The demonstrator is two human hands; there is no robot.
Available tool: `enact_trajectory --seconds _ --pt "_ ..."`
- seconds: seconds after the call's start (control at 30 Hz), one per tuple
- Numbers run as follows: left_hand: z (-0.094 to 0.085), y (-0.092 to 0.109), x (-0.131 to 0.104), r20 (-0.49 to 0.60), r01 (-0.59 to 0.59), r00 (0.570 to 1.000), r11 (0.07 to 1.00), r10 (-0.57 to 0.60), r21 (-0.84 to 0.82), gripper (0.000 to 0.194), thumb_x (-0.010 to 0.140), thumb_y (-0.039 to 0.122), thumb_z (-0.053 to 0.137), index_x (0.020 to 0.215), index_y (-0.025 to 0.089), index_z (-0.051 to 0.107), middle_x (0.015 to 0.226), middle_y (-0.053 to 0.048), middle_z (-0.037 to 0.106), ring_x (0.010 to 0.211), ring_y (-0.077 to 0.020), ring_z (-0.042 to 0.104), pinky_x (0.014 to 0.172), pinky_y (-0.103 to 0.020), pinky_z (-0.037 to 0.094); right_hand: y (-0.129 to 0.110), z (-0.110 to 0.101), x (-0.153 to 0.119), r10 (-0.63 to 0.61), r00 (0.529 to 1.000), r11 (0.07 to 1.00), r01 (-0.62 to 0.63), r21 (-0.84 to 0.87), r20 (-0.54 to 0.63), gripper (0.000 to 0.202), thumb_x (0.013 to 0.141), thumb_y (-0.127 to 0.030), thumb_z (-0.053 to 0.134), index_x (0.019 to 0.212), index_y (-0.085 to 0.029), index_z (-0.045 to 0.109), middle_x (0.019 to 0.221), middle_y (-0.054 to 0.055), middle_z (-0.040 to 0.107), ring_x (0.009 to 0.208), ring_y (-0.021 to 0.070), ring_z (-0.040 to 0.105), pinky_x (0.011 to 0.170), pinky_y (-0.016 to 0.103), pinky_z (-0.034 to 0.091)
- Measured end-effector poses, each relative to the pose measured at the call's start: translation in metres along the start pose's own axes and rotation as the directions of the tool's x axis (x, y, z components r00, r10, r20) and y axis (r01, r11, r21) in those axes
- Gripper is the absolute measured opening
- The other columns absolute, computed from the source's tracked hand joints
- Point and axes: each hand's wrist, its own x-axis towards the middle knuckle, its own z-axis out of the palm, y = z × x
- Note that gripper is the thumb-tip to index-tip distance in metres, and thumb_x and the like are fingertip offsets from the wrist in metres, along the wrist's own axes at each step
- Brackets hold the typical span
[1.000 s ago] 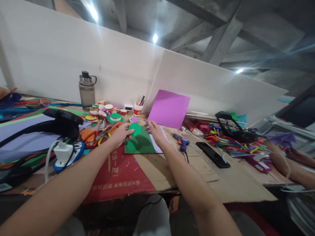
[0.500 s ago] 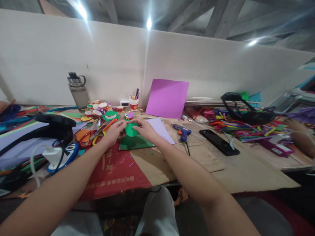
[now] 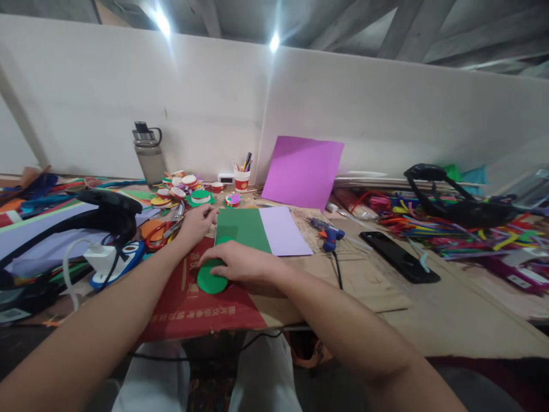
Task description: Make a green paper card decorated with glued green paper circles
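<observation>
Head view shows the right hand (image 3: 238,260) over a green paper disc (image 3: 212,282) at the green sheet's (image 3: 242,225) near left corner, touching it; whether it pinches the disc, I cannot tell. Beside the sheet's left edge, the left hand (image 3: 197,224) is curled, contents hidden. Right of the sheet lies a glue gun (image 3: 331,237).

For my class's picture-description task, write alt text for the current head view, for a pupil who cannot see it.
A person's right hand touches a green paper disc over red-printed cardboard, while the left hand is beside a green sheet. Farther back, a purple sheet stands before white panels; a glue gun and phone lie to the right.
</observation>
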Motion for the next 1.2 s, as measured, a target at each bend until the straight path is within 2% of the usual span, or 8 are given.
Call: enact_trajectory --seconds 0.07,0.17,0.37,0.57,0.73,0.97,1.1,1.2 --pt "0.001 0.001 -0.002 0.036 -0.047 0.998 0.997 0.045 0.063 0.027 0.085 0.038 0.046 0.082 0.017 0.063 0.067 -0.001 0.064 0.060 -0.0149 0.056 0.058 -0.025 0.042 -0.002 0.005 0.002 -0.001 1.000 0.996 0.002 -0.091 0.007 0.032 0.084 -0.009 0.058 0.115 -0.012 0.065 0.110 0.011 0.069 0.101 0.0200 0.061 0.092 0.031 0.043" --pt "0.003 0.002 -0.004 0.071 -0.055 0.996 0.994 0.049 0.091 0.026 0.084 0.037 0.046 0.085 0.017 0.064 0.068 -0.002 0.066 0.064 -0.0171 0.059 0.063 -0.027 0.044 -0.001 0.008 0.004 -0.023 1.000 0.981 0.023 -0.193 0.001 0.032 0.084 -0.012 0.060 0.115 -0.010 0.065 0.109 0.014 0.066 0.102 0.0211 0.059 0.095 0.033 0.043" --pt "0.005 0.002 -0.006 0.110 -0.060 0.993 0.988 0.045 0.139 0.026 0.082 0.036 0.046 0.082 0.018 0.065 0.070 -0.003 0.068 0.066 -0.0188 0.061 0.066 -0.029 0.046 -0.004 0.010 0.003 -0.071 0.997 0.971 0.067 -0.228 -0.008 0.031 0.086 -0.014 0.060 0.116 -0.009 0.065 0.109 0.015 0.066 0.106 0.0213 0.059 0.096 0.033 0.044" --pt "0.007 -0.005 -0.006 0.111 -0.017 0.994 0.993 0.004 0.116 0.026 0.081 0.038 0.047 0.082 0.018 0.064 0.068 -0.002 0.067 0.063 -0.0182 0.060 0.064 -0.029 0.046 -0.006 0.004 0.000 -0.070 0.996 0.994 0.066 -0.083 -0.053 0.027 0.089 -0.018 0.056 0.114 -0.014 0.066 0.113 0.010 0.070 0.105 0.0192 0.063 0.092 0.029 0.045" --pt "0.008 -0.007 -0.005 0.103 -0.023 0.995 0.992 0.010 0.126 0.026 0.081 0.035 0.045 0.081 0.019 0.065 0.067 -0.002 0.067 0.061 -0.0176 0.059 0.064 -0.029 0.046 0.002 0.002 0.002 0.017 0.987 0.997 -0.004 0.078 -0.158 0.023 0.089 -0.022 0.057 0.107 -0.017 0.069 0.104 0.006 0.073 0.095 0.0153 0.066 0.083 0.024 0.047" --pt "0.010 -0.010 -0.003 0.089 -0.091 0.993 0.983 0.077 0.157 0.024 0.078 0.030 0.047 0.077 0.018 0.068 0.079 -0.005 0.070 0.076 -0.0198 0.061 0.071 -0.030 0.045 0.025 0.001 0.004 0.128 0.918 0.992 -0.123 0.037 -0.375 0.020 0.087 -0.020 0.056 0.100 -0.017 0.072 0.100 0.006 0.073 0.089 0.0151 0.065 0.082 0.026 0.046" --pt "0.012 -0.011 -0.006 0.096 -0.105 0.991 0.981 0.091 0.162 0.022 0.079 0.025 0.047 0.077 0.017 0.068 0.078 -0.005 0.070 0.073 -0.0192 0.060 0.070 -0.030 0.045 0.033 -0.002 0.002 0.161 0.844 0.985 -0.168 0.033 -0.512 0.020 0.087 -0.018 0.054 0.094 -0.017 0.072 0.089 0.005 0.073 0.079 0.0143 0.065 0.076 0.026 0.048" --pt "0.012 -0.008 -0.008 0.080 -0.104 0.992 0.982 0.093 0.160 0.022 0.081 0.024 0.048 0.081 0.017 0.069 0.077 -0.005 0.070 0.072 -0.0191 0.060 0.068 -0.030 0.045 0.036 -0.002 0.001 0.185 0.791 0.977 -0.210 0.025 -0.583 0.020 0.088 -0.021 0.053 0.093 -0.018 0.071 0.085 0.004 0.073 0.080 0.0150 0.066 0.076 0.027 0.048"
